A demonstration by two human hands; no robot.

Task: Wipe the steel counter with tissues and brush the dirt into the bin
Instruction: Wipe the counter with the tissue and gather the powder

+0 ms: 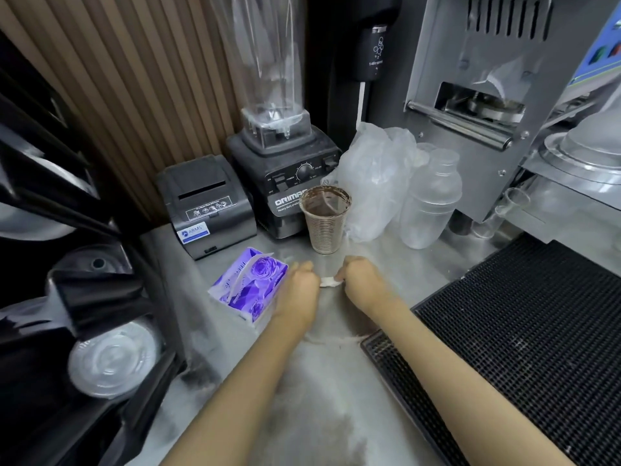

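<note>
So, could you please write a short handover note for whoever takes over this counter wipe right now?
Left hand and right hand: both closed on one small white tissue, held between them on the steel counter.
Tissue pack: by the left hand, open.
Dirty plastic cup: upright just behind the hands.
Done: tissue taken.
Left: brown smears near the drip mat need wiping; dirt to the bin, which is out of view.

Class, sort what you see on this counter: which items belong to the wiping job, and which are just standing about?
For the job: steel counter, tissue wad held between left hand and right hand, purple tissue pack.

Standing about: blender, receipt printer, dirty plastic cup, shaker, black drip mat.
</note>
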